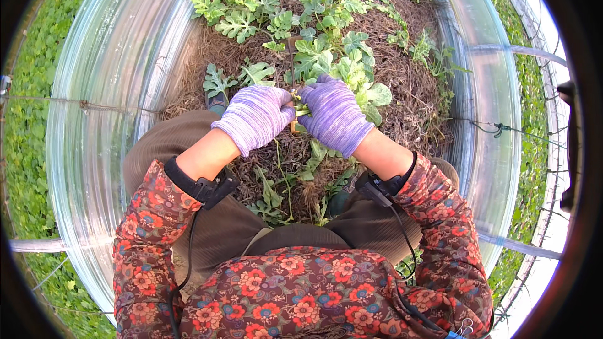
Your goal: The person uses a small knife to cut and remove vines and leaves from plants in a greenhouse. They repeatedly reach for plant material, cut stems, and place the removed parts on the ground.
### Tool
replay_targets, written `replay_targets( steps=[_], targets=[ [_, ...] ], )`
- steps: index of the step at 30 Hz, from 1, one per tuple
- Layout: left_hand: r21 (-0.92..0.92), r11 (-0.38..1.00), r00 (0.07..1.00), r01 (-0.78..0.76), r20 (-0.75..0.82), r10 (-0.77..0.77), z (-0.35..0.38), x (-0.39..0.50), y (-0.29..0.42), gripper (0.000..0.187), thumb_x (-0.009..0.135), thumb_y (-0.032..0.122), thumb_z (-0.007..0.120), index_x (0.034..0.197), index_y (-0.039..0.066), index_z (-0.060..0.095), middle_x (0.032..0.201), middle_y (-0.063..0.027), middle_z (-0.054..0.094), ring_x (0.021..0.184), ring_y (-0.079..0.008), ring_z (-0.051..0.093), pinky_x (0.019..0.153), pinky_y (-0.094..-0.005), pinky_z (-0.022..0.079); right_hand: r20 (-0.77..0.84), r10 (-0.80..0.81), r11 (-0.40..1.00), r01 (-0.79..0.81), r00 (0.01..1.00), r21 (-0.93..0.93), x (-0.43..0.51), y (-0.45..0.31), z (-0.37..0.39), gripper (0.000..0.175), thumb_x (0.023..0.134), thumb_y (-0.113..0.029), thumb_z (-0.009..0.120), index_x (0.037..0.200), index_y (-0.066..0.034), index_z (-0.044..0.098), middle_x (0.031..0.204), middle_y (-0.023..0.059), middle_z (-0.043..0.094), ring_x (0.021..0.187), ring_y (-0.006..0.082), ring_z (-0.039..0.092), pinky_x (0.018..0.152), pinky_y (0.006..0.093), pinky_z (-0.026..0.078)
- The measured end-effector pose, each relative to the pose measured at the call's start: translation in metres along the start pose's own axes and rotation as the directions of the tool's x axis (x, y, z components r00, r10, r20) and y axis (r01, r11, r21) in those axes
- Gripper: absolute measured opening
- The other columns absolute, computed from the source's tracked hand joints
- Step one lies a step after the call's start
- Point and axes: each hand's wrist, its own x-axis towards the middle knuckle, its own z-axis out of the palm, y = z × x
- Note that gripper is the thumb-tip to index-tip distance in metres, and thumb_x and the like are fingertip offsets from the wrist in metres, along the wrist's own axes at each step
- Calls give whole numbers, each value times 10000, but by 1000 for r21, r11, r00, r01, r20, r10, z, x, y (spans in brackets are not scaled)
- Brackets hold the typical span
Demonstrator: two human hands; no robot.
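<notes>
My left hand (258,115), in a purple knitted glove, has its fingers closed at the ends of some green stems (303,110). Close beside it, my gloved right hand (332,112) is closed around the same stems, and lobed, watermelon-like leaves (353,71) spread just beyond its knuckles. A thin metal shank with a rusty blade (292,43), seemingly a small hand hoe, runs down between the hands. A yellowish piece (295,126), perhaps its handle, shows below the fingers. Whether either hand touches this tool cannot be told.
Leafy vines (282,0) grow over dry straw mulch (400,99) ahead. Clear plastic sheeting (103,94) stands at the left, with more sheeting (490,103) at the right. A cord (527,132) crosses the right side. Loose leaves (271,193) lie between the legs.
</notes>
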Motion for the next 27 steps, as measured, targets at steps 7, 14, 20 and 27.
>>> replay_targets(
  steps=[7, 14, 20, 27],
  targets=[
    [-573, 819, 887, -23, 367, 281, -26, -18, 19, 260, 860, 254, 549, 804, 17, 640, 715, -85, 631, 712, -181, 599, 700, -324, 464, 265, 202, 947, -119, 943, -298, 10, 15, -7, 167, 742, -149, 582, 885, -86, 641, 851, 113, 654, 938, 274, 576, 788, 400, 461],
    [-844, 487, 967, 227, 253, -12, -44, -11, -13, 187, 867, 239, 547, 898, 64, 606, 682, 27, 527, 604, -60, 448, 581, -207, 379, -77, 386, 778, -279, 919, 563, 0, 43, -11, 299, 842, -241, 573, 1049, -25, 579, 832, 214, 620, 812, 328, 607, 732, 383, 477],
    [-822, 570, 995, 15, -43, -88, -1, 9, 12, 571, 726, 198, 719, 1208, 62, 446, 1025, -58, 572, 919, -167, 551, 823, -288, 446, -12, 328, -35, 25, 945, 999, 4, 4, -10, 275, 826, -123, 614, 1047, 31, 564, 1097, 73, 538, 963, 131, 523, 819, 246, 440],
    [-303, 932, 968, -199, -209, 139, 5, 18, -13, 412, 715, 266, 684, 1034, 65, 517, 871, -149, 612, 816, -328, 603, 702, -372, 492, 9, 162, 63, -20, 987, 998, 9, -16, -21, 318, 689, -170, 730, 955, -43, 610, 1221, 137, 452, 1123, 237, 448, 969, 314, 339]
  ],
)
